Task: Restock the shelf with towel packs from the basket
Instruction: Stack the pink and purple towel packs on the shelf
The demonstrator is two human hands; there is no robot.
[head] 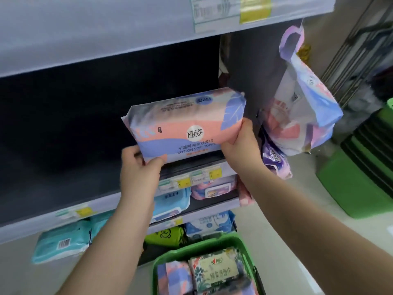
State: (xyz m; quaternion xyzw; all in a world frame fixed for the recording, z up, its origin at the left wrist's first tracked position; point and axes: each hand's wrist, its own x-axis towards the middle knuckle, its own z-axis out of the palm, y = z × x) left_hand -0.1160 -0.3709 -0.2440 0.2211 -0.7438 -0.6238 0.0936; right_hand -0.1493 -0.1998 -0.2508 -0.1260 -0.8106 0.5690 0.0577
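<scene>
Head view — left hand (139, 165), right hand (241, 139) both gripping towel pack (182, 128) — label "COTTON SOFT TOWEL".

Pink-and-lilac towel pack (182, 126) with a leaf print; green basket (204, 244); yellow-tagged shelf edge (197, 177).

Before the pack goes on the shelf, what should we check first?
1. Both hands hold it: left hand pinches the bottom left corner of the towel pack, right hand grips its right end. Ok.
2. Shelf space behind the pack is dark and looks free. Ok.
3. Label faces outward and reads upright. Ok.
4. Pack is level: slightly tilted. Not ok.
5. Shelf depth fits it: cannot tell.
6. Basket holds more packs. Ok.
</scene>
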